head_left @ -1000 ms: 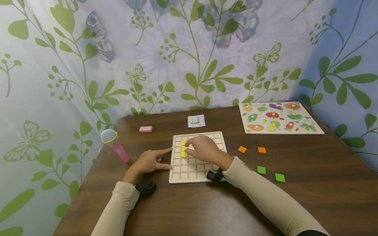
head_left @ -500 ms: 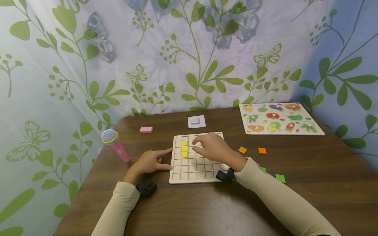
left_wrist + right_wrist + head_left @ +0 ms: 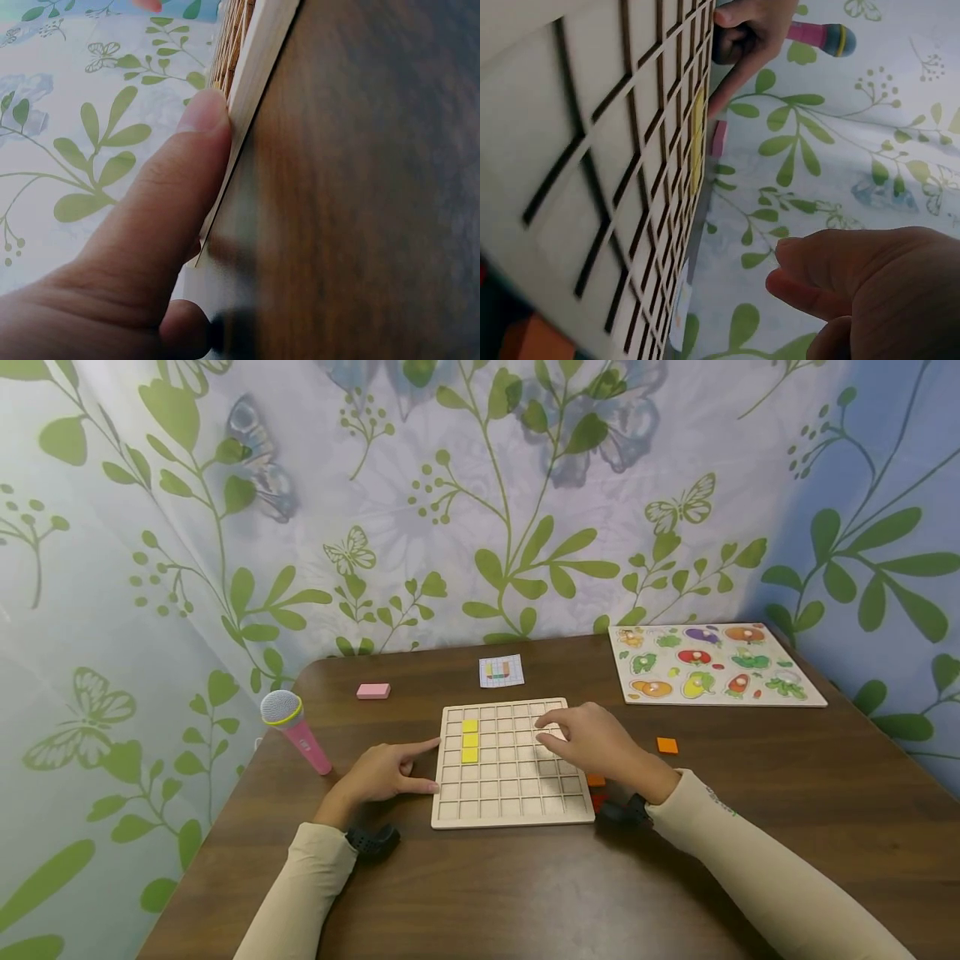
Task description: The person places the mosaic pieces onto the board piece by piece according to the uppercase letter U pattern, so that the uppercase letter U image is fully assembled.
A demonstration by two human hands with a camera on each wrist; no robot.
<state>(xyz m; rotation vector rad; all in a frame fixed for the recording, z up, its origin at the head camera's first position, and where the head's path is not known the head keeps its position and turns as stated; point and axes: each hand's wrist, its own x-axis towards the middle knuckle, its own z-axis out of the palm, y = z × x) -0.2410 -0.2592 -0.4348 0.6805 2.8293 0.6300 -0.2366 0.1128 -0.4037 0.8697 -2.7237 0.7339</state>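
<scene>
A pale wooden grid board (image 3: 498,789) lies on the table between the hands. Three yellow tiles (image 3: 469,741) stand in a column of its cells near the left side. My left hand (image 3: 381,772) touches the board's left edge with thumb and forefinger stretched out; in the left wrist view the thumb (image 3: 169,187) presses that edge. Over the right part of the board hovers my right hand (image 3: 596,739), thumb and forefinger apart, nothing between them. An orange tile (image 3: 595,780) and a red tile (image 3: 598,800) lie by the board's right edge, partly hidden by this hand and wrist.
Another orange tile (image 3: 667,746) lies farther right. Behind the board are a small patterned card (image 3: 501,671) and a pink block (image 3: 373,691). A pink toy microphone (image 3: 300,735) lies at the left, a vegetable puzzle board (image 3: 720,664) at the back right.
My right hand has drawn away from the yellow tiles toward the right, leaving them in the grid. Its arm now covers the green tiles. My left hand has stayed at the board's edge.
</scene>
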